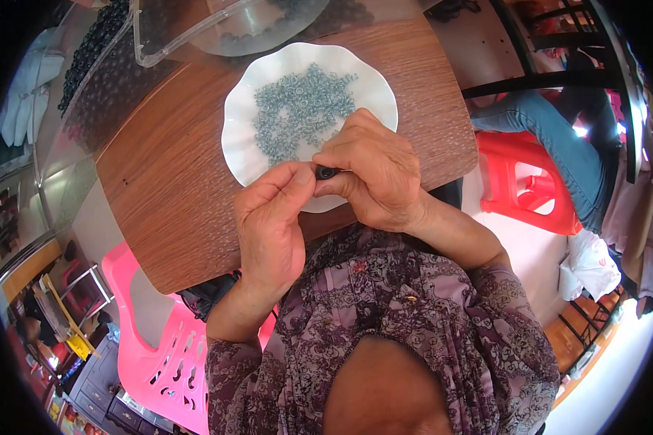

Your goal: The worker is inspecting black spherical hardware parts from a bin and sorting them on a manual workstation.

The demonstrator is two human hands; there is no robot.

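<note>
Fingers (326, 185) hide most of the small black part (326, 172).

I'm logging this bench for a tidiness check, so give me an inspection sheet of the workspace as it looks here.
Surface: brown wooden table, partly bare.
Job's things: small black part pinched between both hands; white scalloped plate holding small grey rings.
Clutter: clear plastic tray and dark beads at the far edge.
Fingers: left hand and right hand meet over the plate's near rim.
Cables: nothing seen.
Surroundings: pink chair, red stool, another person's leg in jeans.
</note>
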